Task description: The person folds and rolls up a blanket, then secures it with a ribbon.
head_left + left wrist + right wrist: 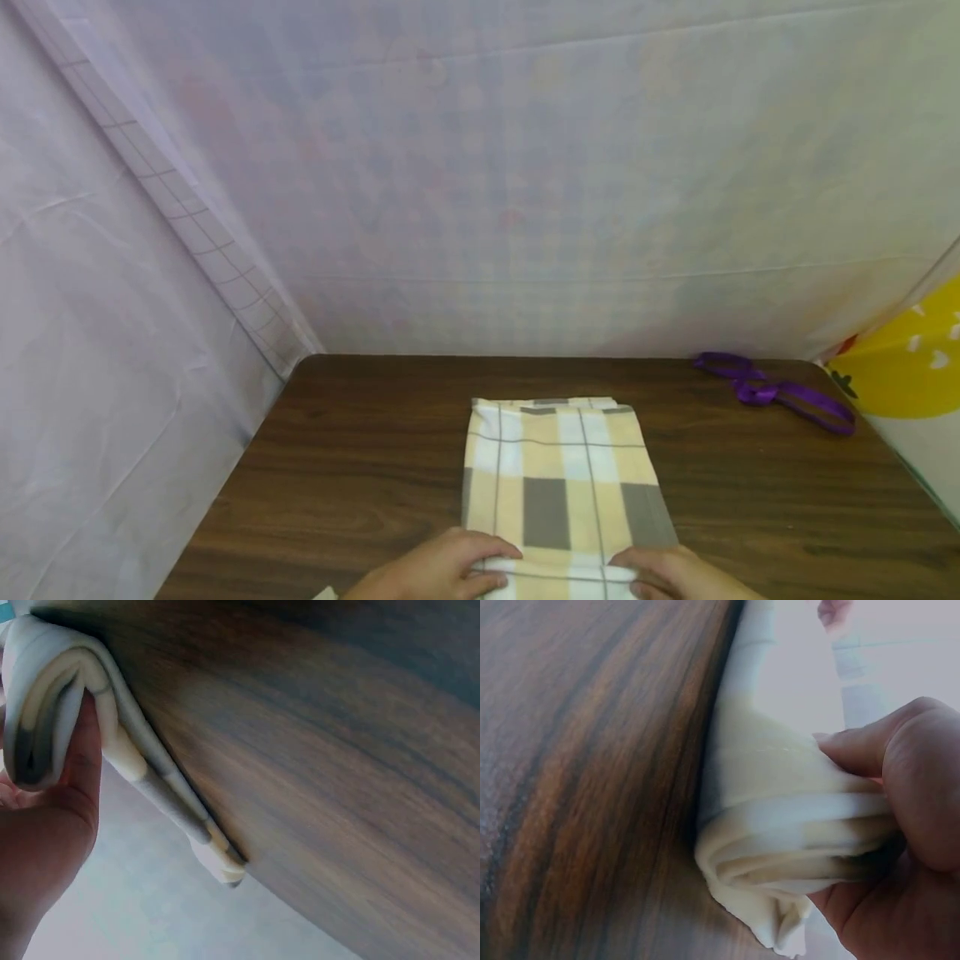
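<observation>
A folded towel in yellow, white and grey checks lies lengthwise on the table, its near end doubled over in a thick fold. At that fold's left side, my left hand grips the layers between thumb and fingers. My right hand pinches the right side the same way. Seen from the left wrist, the towel curls over in a loop around the fingers of the left hand. Stacked layers of the towel show beside the thumb of the right hand in the right wrist view.
A purple ribbon lies loosely knotted near the far right corner of the dark wooden table. Pale curtain-like sheets hang behind the table and to its left. Yellow patterned fabric hangs at the right edge.
</observation>
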`<state>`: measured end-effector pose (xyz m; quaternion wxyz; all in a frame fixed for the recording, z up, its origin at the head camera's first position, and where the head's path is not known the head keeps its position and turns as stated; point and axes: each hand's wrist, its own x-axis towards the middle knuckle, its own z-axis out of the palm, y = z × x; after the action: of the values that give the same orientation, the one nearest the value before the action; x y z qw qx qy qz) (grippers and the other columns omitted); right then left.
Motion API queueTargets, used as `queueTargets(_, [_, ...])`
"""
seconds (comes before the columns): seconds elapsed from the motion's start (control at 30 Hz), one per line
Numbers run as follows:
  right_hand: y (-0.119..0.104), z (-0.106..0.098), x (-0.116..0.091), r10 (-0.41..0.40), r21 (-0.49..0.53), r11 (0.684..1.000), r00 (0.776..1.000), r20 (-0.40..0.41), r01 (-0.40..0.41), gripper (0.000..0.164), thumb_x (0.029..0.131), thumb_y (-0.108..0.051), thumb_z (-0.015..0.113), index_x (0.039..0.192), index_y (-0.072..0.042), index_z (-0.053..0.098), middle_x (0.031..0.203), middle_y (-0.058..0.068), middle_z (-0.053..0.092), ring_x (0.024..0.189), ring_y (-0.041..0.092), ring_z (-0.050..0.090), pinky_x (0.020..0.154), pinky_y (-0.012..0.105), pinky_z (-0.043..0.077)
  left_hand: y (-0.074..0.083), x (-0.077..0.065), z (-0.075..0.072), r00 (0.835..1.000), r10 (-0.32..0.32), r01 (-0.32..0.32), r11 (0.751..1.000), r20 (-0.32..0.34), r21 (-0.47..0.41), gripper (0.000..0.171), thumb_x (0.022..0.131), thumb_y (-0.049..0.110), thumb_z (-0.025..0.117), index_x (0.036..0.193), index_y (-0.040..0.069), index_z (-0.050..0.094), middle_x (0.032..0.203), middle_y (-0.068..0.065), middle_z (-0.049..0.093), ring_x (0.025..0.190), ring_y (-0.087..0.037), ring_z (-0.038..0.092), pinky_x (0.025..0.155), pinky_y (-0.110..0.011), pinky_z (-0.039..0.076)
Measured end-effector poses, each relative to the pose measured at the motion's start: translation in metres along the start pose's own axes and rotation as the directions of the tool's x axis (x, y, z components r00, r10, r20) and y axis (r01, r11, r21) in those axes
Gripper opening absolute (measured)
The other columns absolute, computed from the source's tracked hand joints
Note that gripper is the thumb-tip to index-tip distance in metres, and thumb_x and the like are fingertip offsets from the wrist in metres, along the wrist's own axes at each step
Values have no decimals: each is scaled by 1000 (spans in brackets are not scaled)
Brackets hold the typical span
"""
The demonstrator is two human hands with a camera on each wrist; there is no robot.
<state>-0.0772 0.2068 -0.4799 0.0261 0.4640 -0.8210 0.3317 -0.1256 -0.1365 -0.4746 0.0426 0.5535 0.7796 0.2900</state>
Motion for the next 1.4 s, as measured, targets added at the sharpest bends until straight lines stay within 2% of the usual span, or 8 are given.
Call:
queueTargets(0.23, [0,1,1,55,-62,996,998,-33,-57,26,86,-2,62,110,-10,61,98,-2,67,87,6,63,68,21,51,7,2,1,992,77,-50,965,-95,256,26,95,22,54,118,11,60,110,2,65,99,-6,61,83,-15,47])
queueTargets(0.4, [0,1,0,102,-45,994,994,-43,-104,23,87,-4,61,109,-11,62,98,-1,67,86,8,64,66,24,53,13,8,11,944,273,-146,847,-183,511,26,88,17,61,113,13,62,107,2,63,95,-8,59,80,-16,47])
queueTargets(0.67, [-2,2,-2,128,-273,949,984,-126,-159,21,84,-12,67,105,-10,64,95,-2,64,80,6,62,59,23,52,19,2,24,988,148,-137,742,39,656,58,93,55,41,139,20,44,137,-5,49,126,-18,46,100,-35,41])
queueTargets(0.87, [-9,8,3,-108,-593,805,979,-175,-17,26,89,-39,60,102,-18,66,101,-3,59,87,12,56,67,28,48,15,-2,28,993,68,-113,744,95,658,64,94,59,34,147,24,28,146,-6,39,134,-18,36,105,-38,35])
queueTargets(1.03, [-9,20,3,-224,-645,756,970,-95,111,49,79,-55,64,110,-18,65,113,1,59,98,17,56,81,27,46,10,-3,32,993,27,-97,741,115,665,68,94,61,30,149,23,20,148,-6,35,136,-19,34,106,-38,32])
queueTargets(1.1, [-7,23,1,-223,-630,767,971,-80,125,56,78,-57,64,116,-17,63,116,1,59,101,17,56,90,24,42,8,-2,35,993,19,-93,740,118,666,68,94,61,29,150,23,19,149,-6,34,136,-19,33,106,-38,32])
queueTargets(1.27, [7,24,0,-225,-490,858,970,-96,151,55,82,-48,64,123,-11,59,120,6,56,104,20,54,101,17,29,-3,2,36,992,12,-86,801,127,592,66,96,58,28,150,23,15,150,-6,32,137,-20,31,106,-42,33])
queueTargets(1.4, [13,21,-2,-145,-389,915,986,-78,104,58,83,-49,64,127,-12,56,124,7,54,109,21,52,93,24,40,-11,5,32,991,48,-108,852,128,513,59,99,49,31,150,22,17,150,-7,32,137,-20,30,106,-44,33])
